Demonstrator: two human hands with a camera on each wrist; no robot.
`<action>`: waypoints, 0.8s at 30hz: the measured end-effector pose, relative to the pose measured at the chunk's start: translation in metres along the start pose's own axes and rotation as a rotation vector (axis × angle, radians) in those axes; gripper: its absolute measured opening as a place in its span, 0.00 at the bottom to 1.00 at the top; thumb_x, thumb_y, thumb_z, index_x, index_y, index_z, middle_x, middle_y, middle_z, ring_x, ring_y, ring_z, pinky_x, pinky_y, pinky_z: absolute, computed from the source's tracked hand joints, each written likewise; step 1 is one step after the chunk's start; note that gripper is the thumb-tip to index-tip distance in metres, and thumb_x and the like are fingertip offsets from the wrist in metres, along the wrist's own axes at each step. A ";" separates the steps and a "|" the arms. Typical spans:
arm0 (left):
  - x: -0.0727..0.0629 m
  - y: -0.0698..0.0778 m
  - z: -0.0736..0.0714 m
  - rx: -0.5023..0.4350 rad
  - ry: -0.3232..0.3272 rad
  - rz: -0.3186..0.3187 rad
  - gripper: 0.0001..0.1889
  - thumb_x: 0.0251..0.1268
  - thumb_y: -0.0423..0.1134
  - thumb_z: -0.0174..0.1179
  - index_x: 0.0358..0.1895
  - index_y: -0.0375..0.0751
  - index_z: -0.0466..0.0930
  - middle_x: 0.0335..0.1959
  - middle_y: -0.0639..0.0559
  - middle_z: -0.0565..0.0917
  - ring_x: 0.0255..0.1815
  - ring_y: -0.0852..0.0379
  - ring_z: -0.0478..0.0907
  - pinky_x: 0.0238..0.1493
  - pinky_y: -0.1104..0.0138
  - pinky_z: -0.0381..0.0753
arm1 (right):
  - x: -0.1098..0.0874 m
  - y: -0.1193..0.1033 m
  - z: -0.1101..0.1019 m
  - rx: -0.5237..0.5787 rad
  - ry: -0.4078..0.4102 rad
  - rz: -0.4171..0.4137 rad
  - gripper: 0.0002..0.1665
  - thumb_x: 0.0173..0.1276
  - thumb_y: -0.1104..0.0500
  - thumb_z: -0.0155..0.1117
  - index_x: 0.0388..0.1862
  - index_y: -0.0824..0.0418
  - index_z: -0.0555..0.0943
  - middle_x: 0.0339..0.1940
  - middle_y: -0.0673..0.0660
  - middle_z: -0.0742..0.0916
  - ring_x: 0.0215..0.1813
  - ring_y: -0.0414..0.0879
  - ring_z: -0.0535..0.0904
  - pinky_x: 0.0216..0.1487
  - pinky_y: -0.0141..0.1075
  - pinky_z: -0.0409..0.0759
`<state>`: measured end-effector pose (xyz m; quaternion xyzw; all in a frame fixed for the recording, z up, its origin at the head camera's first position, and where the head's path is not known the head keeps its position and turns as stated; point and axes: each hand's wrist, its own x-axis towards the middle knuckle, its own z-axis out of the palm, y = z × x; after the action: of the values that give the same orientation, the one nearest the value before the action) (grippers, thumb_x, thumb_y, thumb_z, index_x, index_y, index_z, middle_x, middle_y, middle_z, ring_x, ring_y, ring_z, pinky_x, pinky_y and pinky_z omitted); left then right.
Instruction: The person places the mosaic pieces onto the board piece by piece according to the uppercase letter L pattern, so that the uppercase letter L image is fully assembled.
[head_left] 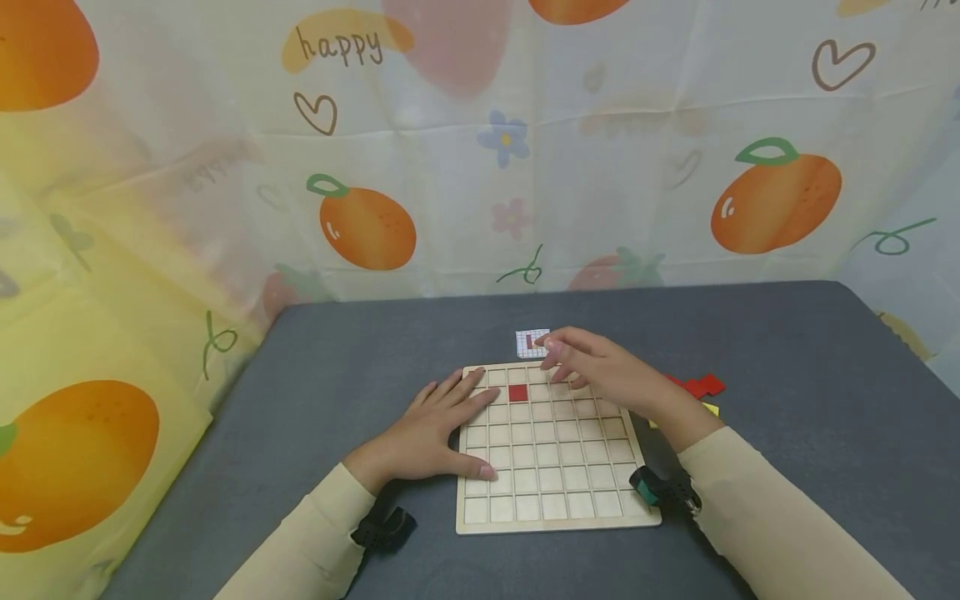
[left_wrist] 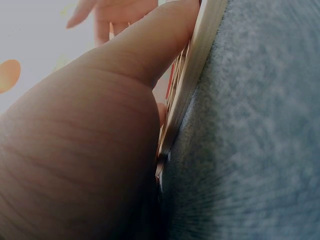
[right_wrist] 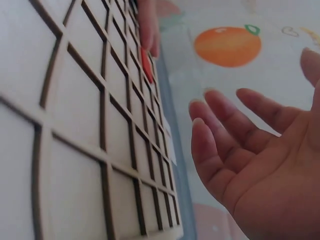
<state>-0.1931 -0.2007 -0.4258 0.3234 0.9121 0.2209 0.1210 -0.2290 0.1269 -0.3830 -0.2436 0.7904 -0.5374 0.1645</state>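
A pale wooden grid board [head_left: 545, 457] lies flat on the dark table. One red square tile [head_left: 517, 393] sits in a cell of its second row from the far edge, also visible in the right wrist view as a red sliver [right_wrist: 146, 65]. My left hand [head_left: 423, 435] rests on the board's left edge with its fingers spread and the thumb lower down. Above the board's far right part hovers my right hand [head_left: 611, 373], its fingers loosely bent and holding nothing. Just beyond the board, a small card [head_left: 524, 344] with a printed grid is partly covered by the right fingertips.
Red pieces [head_left: 705, 385] lie on the table [head_left: 810, 450] to the right of the board, partly behind the right wrist. Yellow pieces [head_left: 712, 409] show beside them, mostly hidden by the forearm. A printed cloth [head_left: 450, 167] hangs behind the table.
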 end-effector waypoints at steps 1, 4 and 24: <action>0.000 0.000 0.000 -0.003 0.001 0.002 0.58 0.64 0.74 0.71 0.91 0.57 0.54 0.92 0.54 0.41 0.90 0.44 0.32 0.81 0.34 0.34 | -0.002 0.000 -0.002 0.006 0.006 -0.001 0.33 0.92 0.40 0.48 0.78 0.62 0.74 0.64 0.64 0.84 0.64 0.63 0.82 0.65 0.61 0.78; -0.001 0.001 -0.001 -0.008 -0.001 0.004 0.58 0.64 0.73 0.71 0.91 0.57 0.53 0.92 0.54 0.41 0.90 0.44 0.32 0.81 0.34 0.34 | -0.009 -0.001 -0.010 0.011 0.028 -0.005 0.35 0.92 0.39 0.45 0.81 0.62 0.71 0.64 0.63 0.84 0.64 0.62 0.82 0.65 0.58 0.79; -0.001 0.001 -0.001 -0.004 -0.006 0.004 0.59 0.63 0.74 0.71 0.91 0.56 0.53 0.92 0.53 0.41 0.90 0.44 0.31 0.81 0.35 0.32 | -0.058 0.025 -0.061 -0.002 0.096 -0.101 0.41 0.95 0.42 0.28 0.82 0.71 0.69 0.69 0.72 0.81 0.67 0.67 0.79 0.63 0.42 0.81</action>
<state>-0.1925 -0.2012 -0.4248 0.3257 0.9106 0.2220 0.1241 -0.2178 0.2138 -0.3835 -0.2574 0.7847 -0.5551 0.0989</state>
